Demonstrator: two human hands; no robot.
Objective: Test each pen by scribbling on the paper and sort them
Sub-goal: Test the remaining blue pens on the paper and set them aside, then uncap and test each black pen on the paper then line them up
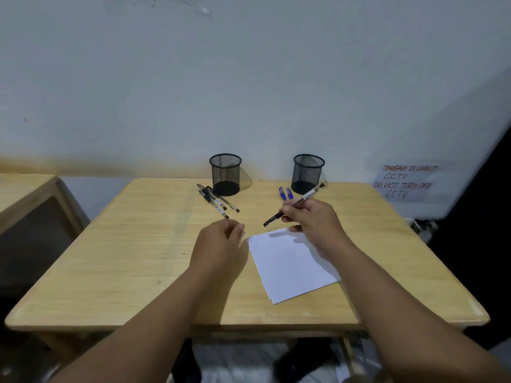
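White paper (290,266), smooth and flat, unmarked as far as can be told, at 6 o'clock on the pale wood-grain counter (138,244), turned askew. Just beyond its far corner, right hand (312,222) with fingers pinching a slim clear-barrelled black pen (294,203), tip low toward 8 o'clock and hovering off the sheet. Left hand (221,241) beside the paper's left edge, fingers loosely curled, holding nothing visible. Probably the testing step, scribble not yet made; next move likely calls for lowering the tip onto the paper, perhaps with the left hand steadying it. Farther, at 11 o'clock, 3 black pens (217,201) lying together; at 1 o'clock, 2 blue pens (285,193). Farthest, 2 round black mesh cups (225,174) (308,174) upright by the wall, apparently unfilled.
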